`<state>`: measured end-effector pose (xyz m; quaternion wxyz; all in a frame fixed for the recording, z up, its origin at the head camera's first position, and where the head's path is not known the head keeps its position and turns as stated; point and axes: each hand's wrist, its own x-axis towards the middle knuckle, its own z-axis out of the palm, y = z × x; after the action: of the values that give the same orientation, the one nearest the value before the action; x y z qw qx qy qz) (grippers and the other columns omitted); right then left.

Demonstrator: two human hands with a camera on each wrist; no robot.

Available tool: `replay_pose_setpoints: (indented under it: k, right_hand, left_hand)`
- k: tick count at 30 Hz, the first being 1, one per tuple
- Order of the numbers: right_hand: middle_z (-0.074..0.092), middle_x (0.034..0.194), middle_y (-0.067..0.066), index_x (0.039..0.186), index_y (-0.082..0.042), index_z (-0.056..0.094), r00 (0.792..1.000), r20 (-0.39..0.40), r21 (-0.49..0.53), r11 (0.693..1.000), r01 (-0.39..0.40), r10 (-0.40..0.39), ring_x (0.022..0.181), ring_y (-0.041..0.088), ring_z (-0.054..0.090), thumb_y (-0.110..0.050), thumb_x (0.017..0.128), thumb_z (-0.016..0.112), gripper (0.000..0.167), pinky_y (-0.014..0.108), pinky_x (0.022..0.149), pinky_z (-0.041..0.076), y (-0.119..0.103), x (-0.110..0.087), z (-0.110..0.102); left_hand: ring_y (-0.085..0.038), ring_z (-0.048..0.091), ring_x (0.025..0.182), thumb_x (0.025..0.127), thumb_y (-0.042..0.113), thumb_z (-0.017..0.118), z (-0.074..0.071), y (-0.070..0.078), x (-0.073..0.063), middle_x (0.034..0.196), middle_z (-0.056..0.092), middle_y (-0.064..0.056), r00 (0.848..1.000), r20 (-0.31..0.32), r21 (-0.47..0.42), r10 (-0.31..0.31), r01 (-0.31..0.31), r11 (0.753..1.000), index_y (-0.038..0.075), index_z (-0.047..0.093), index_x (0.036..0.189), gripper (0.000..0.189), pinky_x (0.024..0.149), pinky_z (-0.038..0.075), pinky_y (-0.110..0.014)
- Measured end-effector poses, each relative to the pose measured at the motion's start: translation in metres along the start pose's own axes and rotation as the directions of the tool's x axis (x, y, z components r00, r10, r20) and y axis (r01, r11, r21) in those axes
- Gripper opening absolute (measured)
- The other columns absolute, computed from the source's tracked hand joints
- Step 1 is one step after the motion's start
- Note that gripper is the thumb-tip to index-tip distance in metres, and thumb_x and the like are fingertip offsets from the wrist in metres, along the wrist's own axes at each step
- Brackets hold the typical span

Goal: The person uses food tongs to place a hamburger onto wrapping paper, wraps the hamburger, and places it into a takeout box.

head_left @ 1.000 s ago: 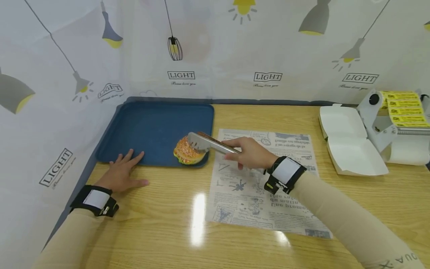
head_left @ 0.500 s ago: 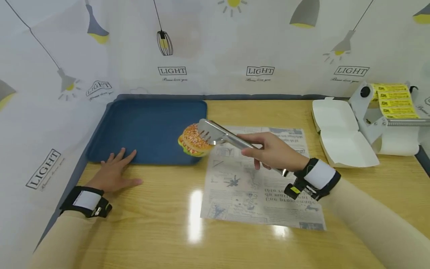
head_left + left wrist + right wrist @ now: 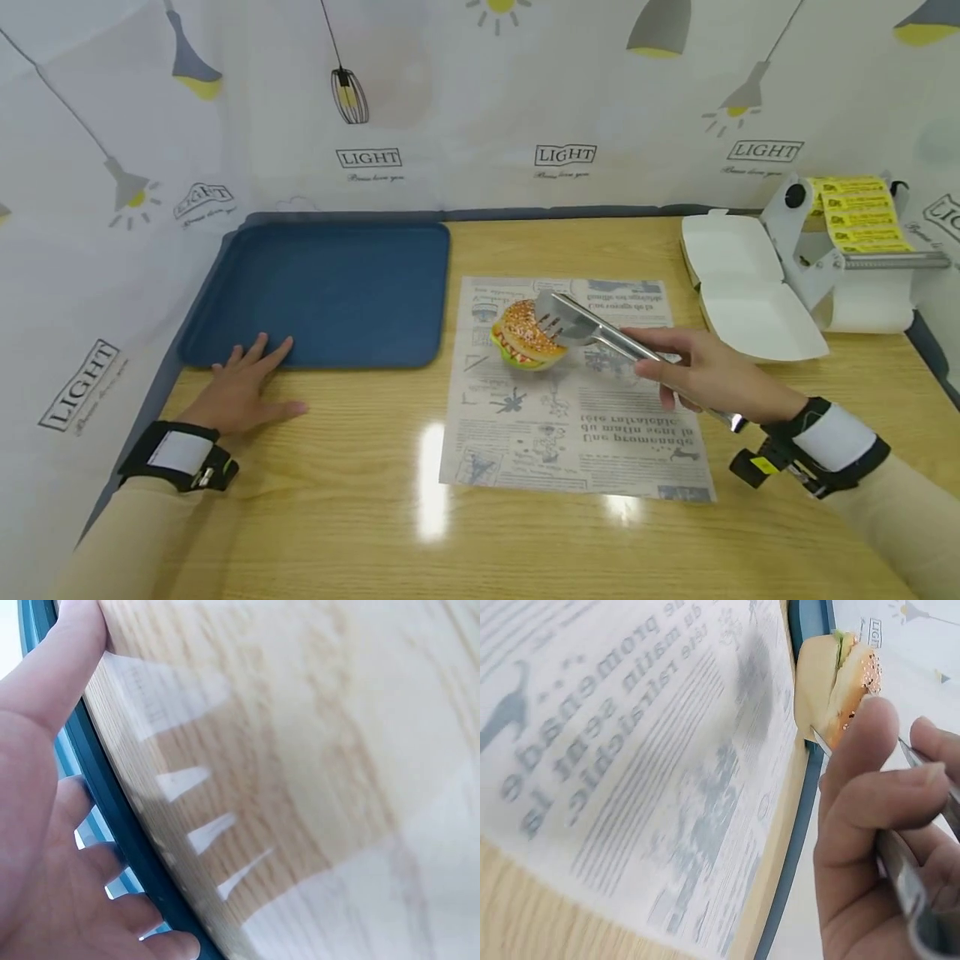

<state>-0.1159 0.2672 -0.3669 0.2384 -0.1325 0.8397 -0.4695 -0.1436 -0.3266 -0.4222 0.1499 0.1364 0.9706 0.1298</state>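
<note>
My right hand (image 3: 705, 375) grips metal tongs (image 3: 617, 340), whose tips pinch a sesame-bun burger (image 3: 522, 343) with green and red filling showing at its edge. In the right wrist view the burger (image 3: 819, 686) hangs above the printed paper sheet (image 3: 637, 467), a shadow beneath it. My left hand (image 3: 238, 387) has its fingers spread, with the fingertips at the near rim of the blue tray (image 3: 330, 292) and the thumb over the wooden table. Nothing is held in it. The left wrist view shows its fingers along the tray's rim (image 3: 112, 791).
An opened white takeaway box (image 3: 757, 312) stands right of the paper. Behind it is a dispenser (image 3: 862, 250) with a roll of yellow labels. A white sheet printed with lamps (image 3: 450, 83) covers the wall behind the table (image 3: 360, 500).
My right hand has lifted the burger off the tray with the tongs and carried it right, over the paper. The left hand keeps its place at the tray. The head view has shifted slightly.
</note>
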Motion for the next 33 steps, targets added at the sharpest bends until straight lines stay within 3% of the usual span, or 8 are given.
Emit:
replay_pose_setpoints:
  k: [6, 8, 13, 20, 26, 29, 33]
  right_hand:
    - [0.06, 0.119, 0.022, 0.158, -0.014, 0.039, 0.997, -0.036, -0.02, 0.997, -0.074, 0.073, 0.051, 0.024, 0.054, -0.024, 0.104, 0.061, 0.059, 0.028, 0.039, 0.037, 0.015, -0.018, -0.01]
    - [0.057, 0.125, 0.021, 0.158, -0.015, 0.038, 0.995, -0.038, -0.025, 0.995, -0.093, 0.092, 0.053, 0.025, 0.054, -0.025, 0.104, 0.06, 0.059, 0.028, 0.04, 0.038, 0.018, -0.02, -0.011]
    - [0.059, 0.119, 0.021, 0.158, -0.014, 0.038, 0.995, -0.045, -0.046, 0.995, -0.089, 0.087, 0.053, 0.024, 0.054, -0.026, 0.104, 0.061, 0.06, 0.027, 0.04, 0.038, 0.022, -0.023, -0.011]
    - [0.056, 0.13, 0.021, 0.159, -0.013, 0.036, 0.993, -0.06, -0.08, 0.991, -0.106, 0.102, 0.053, 0.024, 0.055, -0.027, 0.104, 0.061, 0.062, 0.028, 0.04, 0.039, 0.025, -0.023, -0.011]
    - [0.067, 0.102, 0.017, 0.16, -0.011, 0.033, 0.99, -0.06, -0.12, 0.983, -0.138, 0.131, 0.05, 0.019, 0.051, -0.032, 0.103, 0.061, 0.067, 0.028, 0.04, 0.039, 0.024, -0.025, -0.013]
    - [0.068, 0.096, 0.015, 0.16, -0.009, 0.031, 0.989, -0.062, -0.12, 0.982, -0.144, 0.138, 0.052, 0.021, 0.053, -0.034, 0.103, 0.061, 0.069, 0.029, 0.041, 0.04, 0.024, -0.025, -0.013]
    - [0.067, 0.104, 0.016, 0.16, -0.007, 0.03, 0.988, -0.09, -0.124, 0.983, -0.135, 0.125, 0.06, 0.025, 0.06, -0.036, 0.104, 0.06, 0.07, 0.03, 0.046, 0.045, 0.025, -0.025, -0.016]
  left_hand:
    - [-0.076, 0.007, 0.134, 0.084, 0.059, 0.075, 0.001, -0.001, 0.001, 0.156, 0.009, -0.046, 1.0, -0.005, -0.001, 0.009, -0.009, 1.0, -0.002, 0.023, 0.159, 0.11, 0.097, 0.012, -0.089]
    - [-0.076, 0.007, 0.134, 0.084, 0.059, 0.075, 0.002, -0.002, 0.001, 0.156, 0.008, -0.046, 1.0, -0.004, -0.01, 0.009, -0.009, 1.0, -0.001, 0.022, 0.16, 0.11, 0.097, 0.012, -0.089]
    - [-0.076, 0.006, 0.134, 0.084, 0.058, 0.076, 0.001, -0.001, 0.001, 0.156, 0.007, -0.045, 1.0, -0.001, -0.021, 0.006, -0.006, 1.0, -0.001, 0.021, 0.16, 0.11, 0.098, 0.011, -0.088]
    - [-0.076, 0.006, 0.134, 0.085, 0.058, 0.075, 0.0, 0.002, 0.0, 0.156, 0.008, -0.046, 1.0, 0.002, -0.004, 0.007, -0.007, 1.0, -0.002, 0.021, 0.159, 0.11, 0.097, 0.011, -0.089]
    - [-0.075, 0.006, 0.134, 0.085, 0.057, 0.075, 0.0, 0.001, 0.001, 0.156, 0.008, -0.045, 1.0, -0.008, -0.016, 0.012, -0.012, 1.0, -0.001, 0.021, 0.16, 0.109, 0.098, 0.011, -0.088]
    - [-0.075, 0.006, 0.134, 0.085, 0.057, 0.076, 0.001, 0.0, 0.001, 0.157, 0.008, -0.045, 1.0, -0.009, -0.018, 0.007, -0.007, 1.0, 0.0, 0.021, 0.16, 0.109, 0.098, 0.011, -0.088]
    - [-0.075, 0.007, 0.134, 0.084, 0.058, 0.076, 0.002, 0.0, 0.0, 0.157, 0.009, -0.045, 1.0, -0.009, -0.019, 0.002, -0.003, 1.0, 0.001, 0.022, 0.16, 0.109, 0.098, 0.011, -0.088]
